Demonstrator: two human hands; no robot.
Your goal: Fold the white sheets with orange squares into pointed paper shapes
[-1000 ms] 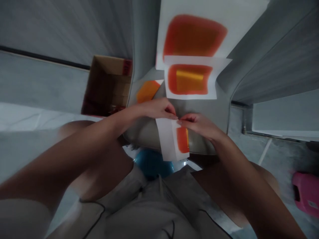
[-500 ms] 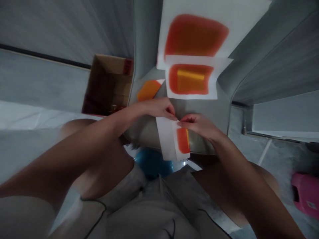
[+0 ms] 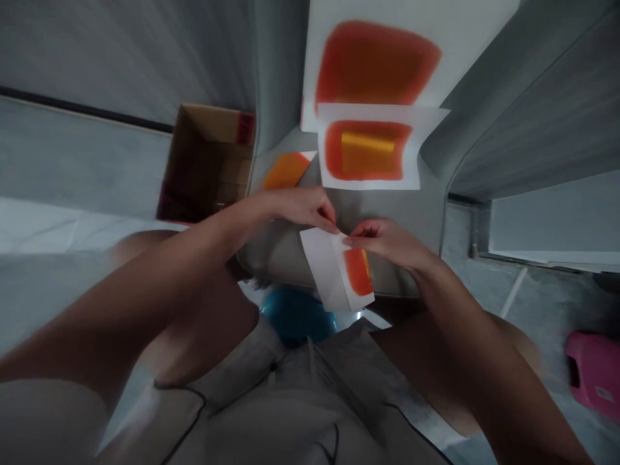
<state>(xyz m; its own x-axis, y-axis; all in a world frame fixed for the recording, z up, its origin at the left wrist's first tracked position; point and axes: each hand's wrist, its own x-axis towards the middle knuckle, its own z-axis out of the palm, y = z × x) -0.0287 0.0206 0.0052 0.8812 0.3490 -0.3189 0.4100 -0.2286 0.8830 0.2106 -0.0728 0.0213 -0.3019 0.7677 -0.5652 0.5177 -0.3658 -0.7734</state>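
Note:
A small folded white paper (image 3: 334,270) with an orange-red painted patch hangs between both hands above my lap. My left hand (image 3: 303,208) pinches its top edge from the left with thumb and fingers pressed together. My right hand (image 3: 385,242) pinches the same top edge from the right. Beyond the hands, a white sheet with an orange rectangle and yellow centre (image 3: 368,150) lies on a grey seat (image 3: 426,213). A larger sheet with a big orange-red patch (image 3: 378,61) leans behind it. An orange piece of paper (image 3: 285,170) lies to the left.
An open cardboard box (image 3: 208,161) stands on the floor at the left of the seat. A blue round object (image 3: 295,316) sits between my knees. A pink object (image 3: 593,374) lies on the floor at the right edge. A black cable runs over my shorts.
The folded paper has tilted, its lower end swinging out to the right. Both hands stay pinched on its top edge and have barely shifted.

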